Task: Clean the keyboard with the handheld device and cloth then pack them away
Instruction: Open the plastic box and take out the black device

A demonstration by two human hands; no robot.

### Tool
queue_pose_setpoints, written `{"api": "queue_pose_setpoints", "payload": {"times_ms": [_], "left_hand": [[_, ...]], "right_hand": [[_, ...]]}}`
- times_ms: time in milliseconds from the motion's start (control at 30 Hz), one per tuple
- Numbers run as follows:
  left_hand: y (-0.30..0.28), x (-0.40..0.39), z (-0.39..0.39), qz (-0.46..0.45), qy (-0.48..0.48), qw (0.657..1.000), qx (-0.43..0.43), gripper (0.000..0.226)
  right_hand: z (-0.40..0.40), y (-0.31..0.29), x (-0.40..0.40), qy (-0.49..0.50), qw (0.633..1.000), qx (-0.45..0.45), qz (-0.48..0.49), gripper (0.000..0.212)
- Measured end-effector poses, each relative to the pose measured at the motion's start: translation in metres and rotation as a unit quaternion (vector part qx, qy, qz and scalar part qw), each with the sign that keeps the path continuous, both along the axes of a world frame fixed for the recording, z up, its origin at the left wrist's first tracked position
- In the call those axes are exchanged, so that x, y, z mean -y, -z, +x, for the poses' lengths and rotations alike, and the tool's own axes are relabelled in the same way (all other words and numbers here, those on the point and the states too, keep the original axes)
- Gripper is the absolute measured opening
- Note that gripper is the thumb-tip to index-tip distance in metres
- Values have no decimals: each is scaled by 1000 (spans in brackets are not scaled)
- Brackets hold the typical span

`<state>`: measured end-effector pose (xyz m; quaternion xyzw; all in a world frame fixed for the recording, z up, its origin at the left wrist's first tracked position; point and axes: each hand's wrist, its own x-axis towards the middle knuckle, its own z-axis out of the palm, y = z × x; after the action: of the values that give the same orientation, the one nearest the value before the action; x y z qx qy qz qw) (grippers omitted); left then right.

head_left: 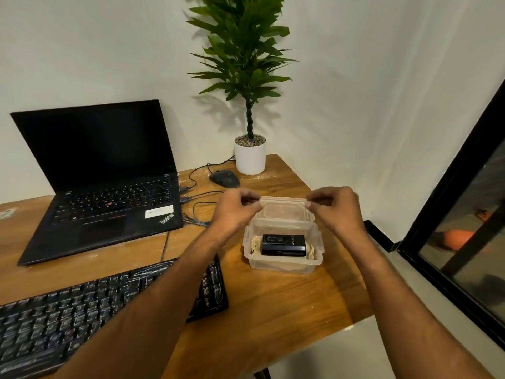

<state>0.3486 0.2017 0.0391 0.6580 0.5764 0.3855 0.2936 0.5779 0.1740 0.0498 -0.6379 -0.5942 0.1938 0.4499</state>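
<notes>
My left hand (pixel 236 207) and right hand (pixel 334 207) each pinch a far corner of the one clear plastic lid (pixel 284 210), holding it tilted above the back edge of the one clear rectangular plastic box (pixel 281 265) on the wooden desk (pixel 273 310). Inside lies one black, boxy handheld device (pixel 282 244) on one folded beige cloth (pixel 255 243). One black keyboard (pixel 82 310) sits near me to the left, with one open black laptop (pixel 103 173) behind it.

A clear, slightly cloudy plastic tub (pixel 282 262) sits on the varnished brown wooden desk (pixel 273 302). Inside the tub, a glossy black plastic handheld device (pixel 282 244) lies on soft beige cloth (pixel 255 246).
</notes>
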Motion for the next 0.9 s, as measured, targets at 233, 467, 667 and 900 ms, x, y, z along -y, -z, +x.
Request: {"api": "queue_pose_setpoints", "payload": {"times_ms": [233, 467, 667, 900], "left_hand": [[-6, 31, 3, 60, 197, 944, -258, 49], [-11, 29, 11, 35, 267, 877, -398, 43], [-12, 27, 4, 52, 270, 904, -326, 48], [-23, 41, -33, 19, 237, 971, -13, 53]], "right_hand": [[-28, -9, 31, -164, 947, 256, -103, 49], [-35, -9, 33, -194, 907, 341, -153, 46], [-30, -15, 31, -190, 930, 282, -138, 56], [-30, -38, 40, -240, 959, -37, -146, 49]]}}
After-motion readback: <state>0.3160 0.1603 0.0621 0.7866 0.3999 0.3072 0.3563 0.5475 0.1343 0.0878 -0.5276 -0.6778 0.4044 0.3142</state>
